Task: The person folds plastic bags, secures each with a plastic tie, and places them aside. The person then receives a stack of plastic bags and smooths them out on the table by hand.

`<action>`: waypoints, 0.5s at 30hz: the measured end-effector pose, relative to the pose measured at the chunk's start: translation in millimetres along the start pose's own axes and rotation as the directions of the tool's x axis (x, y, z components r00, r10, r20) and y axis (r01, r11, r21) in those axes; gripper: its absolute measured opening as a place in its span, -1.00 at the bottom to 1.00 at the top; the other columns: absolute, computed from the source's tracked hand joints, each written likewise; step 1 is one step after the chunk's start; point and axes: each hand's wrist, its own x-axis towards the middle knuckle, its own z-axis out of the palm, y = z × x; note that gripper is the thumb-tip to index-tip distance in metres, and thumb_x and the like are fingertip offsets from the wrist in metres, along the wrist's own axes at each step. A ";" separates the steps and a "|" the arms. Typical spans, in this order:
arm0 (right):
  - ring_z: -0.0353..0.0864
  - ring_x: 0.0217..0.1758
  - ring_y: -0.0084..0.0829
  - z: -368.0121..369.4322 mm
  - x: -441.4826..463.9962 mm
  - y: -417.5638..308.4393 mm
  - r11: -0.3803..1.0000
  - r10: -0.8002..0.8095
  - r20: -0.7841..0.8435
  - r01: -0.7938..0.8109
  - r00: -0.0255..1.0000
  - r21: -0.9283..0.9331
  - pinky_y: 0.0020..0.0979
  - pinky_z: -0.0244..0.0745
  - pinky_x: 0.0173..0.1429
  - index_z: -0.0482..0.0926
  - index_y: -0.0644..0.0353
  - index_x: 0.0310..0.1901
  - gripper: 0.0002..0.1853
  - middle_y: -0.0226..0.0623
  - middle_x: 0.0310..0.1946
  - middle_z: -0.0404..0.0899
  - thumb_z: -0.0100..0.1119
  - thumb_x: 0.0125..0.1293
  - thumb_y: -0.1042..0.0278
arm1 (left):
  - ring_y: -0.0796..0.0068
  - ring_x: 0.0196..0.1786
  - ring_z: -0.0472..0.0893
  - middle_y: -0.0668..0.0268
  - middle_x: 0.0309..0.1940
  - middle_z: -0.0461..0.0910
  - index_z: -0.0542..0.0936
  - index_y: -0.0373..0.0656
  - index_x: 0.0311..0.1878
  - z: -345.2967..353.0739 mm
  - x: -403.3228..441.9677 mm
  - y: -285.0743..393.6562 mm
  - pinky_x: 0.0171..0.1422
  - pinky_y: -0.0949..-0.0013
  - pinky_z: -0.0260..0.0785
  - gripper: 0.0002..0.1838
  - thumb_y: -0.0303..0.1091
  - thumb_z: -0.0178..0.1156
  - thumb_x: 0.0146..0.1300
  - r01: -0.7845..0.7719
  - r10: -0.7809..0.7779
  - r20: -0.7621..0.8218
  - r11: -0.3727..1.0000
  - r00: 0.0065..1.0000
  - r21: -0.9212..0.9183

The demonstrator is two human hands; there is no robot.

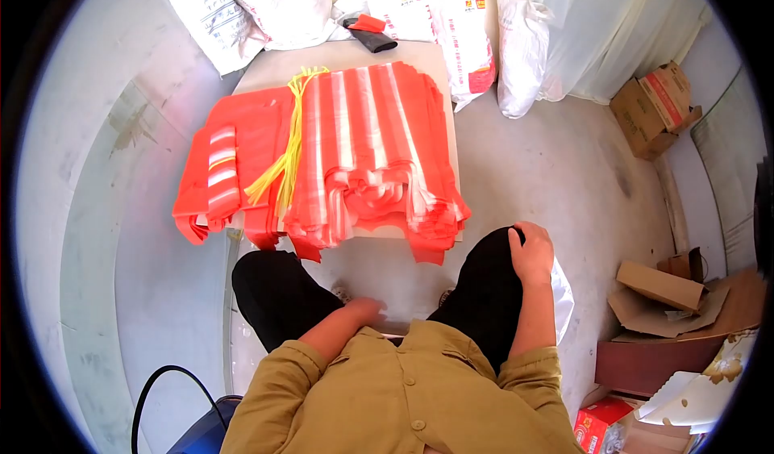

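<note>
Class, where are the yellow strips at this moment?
In the head view, the yellow strips lie left of centre, running between the red stack on the left and the red-and-white striped stack on the right.

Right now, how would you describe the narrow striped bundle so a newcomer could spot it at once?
Start at the table before the person's knees. On its left side in the view lies a plain red stack, with the bundle on top. Unlike the wide striped pile to the right, the bundle is narrow and has a yellow band across it.
</note>
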 end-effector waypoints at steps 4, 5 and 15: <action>0.63 0.15 -0.06 -2.5 0.0 -4.9 0.998 -0.067 -0.042 0.067 0.997 0.000 -0.11 0.51 0.30 0.73 0.18 -0.07 -0.74 -0.19 -0.02 0.75 0.27 0.42 0.18 | 0.02 0.28 0.62 0.14 0.24 0.66 0.61 0.09 0.33 6.7 5.6 -6.3 0.37 0.03 0.46 -0.49 0.09 0.20 0.41 -0.004 0.004 -0.010 1.000 1.000 0.007; 0.63 0.15 -0.06 -2.8 0.5 -6.9 0.997 -0.075 -0.043 0.076 0.996 0.008 -0.10 0.51 0.30 0.73 0.18 -0.07 -0.75 -0.18 -0.02 0.74 0.28 0.42 0.18 | 0.02 0.28 0.62 0.14 0.24 0.66 0.61 0.09 0.32 9.0 6.9 -8.5 0.37 0.03 0.46 -0.49 0.09 0.20 0.41 0.002 -0.002 -0.011 1.000 1.000 0.009; 0.65 0.11 -0.06 -13.8 0.0 -28.5 0.989 -0.136 -0.092 0.140 0.986 0.038 -0.11 0.54 0.26 0.72 0.23 -0.08 -0.77 -0.17 -0.04 0.74 0.33 0.37 0.27 | 0.03 0.29 0.62 0.14 0.23 0.67 0.61 0.09 0.32 9.0 7.3 -10.0 0.37 0.04 0.46 -0.48 0.10 0.19 0.40 -0.015 0.015 0.009 1.000 1.000 -0.010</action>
